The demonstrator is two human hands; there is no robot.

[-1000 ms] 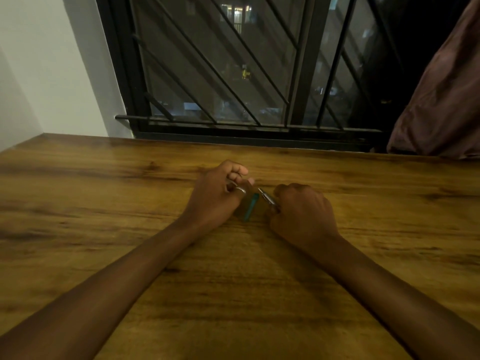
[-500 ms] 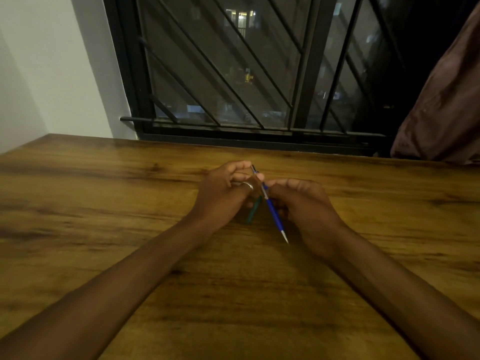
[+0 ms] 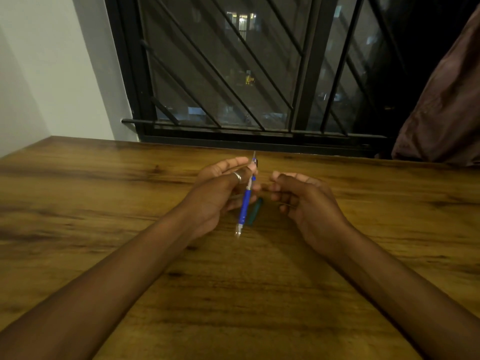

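A blue mechanical pencil (image 3: 245,203) stands nearly upright above the wooden table (image 3: 130,203), its clear tip pointing down toward me. My left hand (image 3: 220,193), with a silver ring on one finger, pinches the pencil near its upper part. A small dark green case (image 3: 255,211) lies flat on the table just right of the pencil, between my hands. My right hand (image 3: 304,201) hovers to the right of it with fingers loosely curled; whether it holds anything small I cannot tell.
The table's far edge meets a black barred window (image 3: 246,100) with night lights outside. A white wall (image 3: 52,74) stands at the left. A dark reddish curtain (image 3: 446,100) hangs at the right.
The pencil has passed from my right hand to my left hand and now stands more upright. My right hand has pulled away to the right, uncovering the green case.
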